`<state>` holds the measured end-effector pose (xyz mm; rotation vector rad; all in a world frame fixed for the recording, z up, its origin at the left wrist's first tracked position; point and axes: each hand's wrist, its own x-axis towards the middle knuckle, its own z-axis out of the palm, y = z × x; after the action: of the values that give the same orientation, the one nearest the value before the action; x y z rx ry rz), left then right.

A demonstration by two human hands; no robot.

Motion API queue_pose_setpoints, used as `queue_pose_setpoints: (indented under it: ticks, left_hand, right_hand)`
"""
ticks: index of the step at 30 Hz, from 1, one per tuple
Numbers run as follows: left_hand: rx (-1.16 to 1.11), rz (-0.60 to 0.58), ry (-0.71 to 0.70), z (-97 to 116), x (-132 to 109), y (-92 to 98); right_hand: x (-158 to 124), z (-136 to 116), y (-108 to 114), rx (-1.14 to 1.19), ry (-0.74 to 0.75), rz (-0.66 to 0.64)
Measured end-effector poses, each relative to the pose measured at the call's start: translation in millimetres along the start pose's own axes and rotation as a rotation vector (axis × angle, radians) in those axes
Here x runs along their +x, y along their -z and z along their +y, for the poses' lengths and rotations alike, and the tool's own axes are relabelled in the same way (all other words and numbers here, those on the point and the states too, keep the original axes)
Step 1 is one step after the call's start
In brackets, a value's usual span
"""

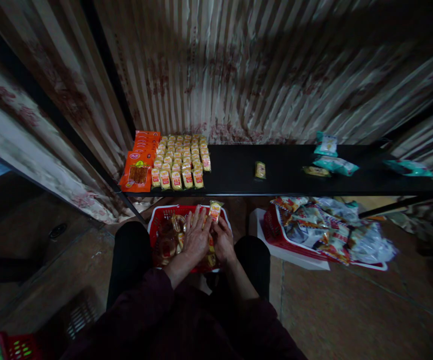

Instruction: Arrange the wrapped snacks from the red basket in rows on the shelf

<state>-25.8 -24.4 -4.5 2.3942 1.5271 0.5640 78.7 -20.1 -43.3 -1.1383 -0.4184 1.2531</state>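
Between my knees stands a red basket (153,218) with a white rim, partly filled with small wrapped snacks. My right hand (224,242) is closed on a wrapped snack cake (215,211) in yellow and clear film, raised near the basket's far right rim. My left hand (196,239) lies over the middle of the basket with its fingers stretched out, close beside the right one; what is beneath its palm is hidden. Ahead, similar snack cakes (176,162) stand in tight rows on the left of a black shelf (231,172).
Orange snack packets (138,165) lie left of the rows. A single small packet (260,170) sits mid-shelf; teal packets (335,165) lie farther right. Below, another red basket (274,227) holds bagged snacks. Dark shelf posts and a patterned curtain (216,75) bound the space.
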Motion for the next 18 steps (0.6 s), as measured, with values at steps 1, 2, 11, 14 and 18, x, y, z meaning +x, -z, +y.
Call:
queue_pose_setpoints:
  ticks: [1,2,11,14,18]
  left_hand:
    - [-0.028,-0.002,0.016,0,3,0.3]
    - [-0.061,-0.004,0.029,0,7,0.1]
    - [-0.339,0.0,0.069,8,39,-2.8]
    - [-0.399,0.01,0.094,15,51,3.3]
    - [-0.352,0.027,0.094,17,68,7.0]
  right_hand:
    - [2,-3,-1,-0.017,0.005,-0.003]
    - [5,-7,-1,-0.037,0.014,-0.009]
    - [32,-19,-6,-0.186,0.107,0.046]
    - [42,-23,-10,-0.233,0.158,0.02]
    - [59,-30,-15,-0.229,0.203,-0.011]
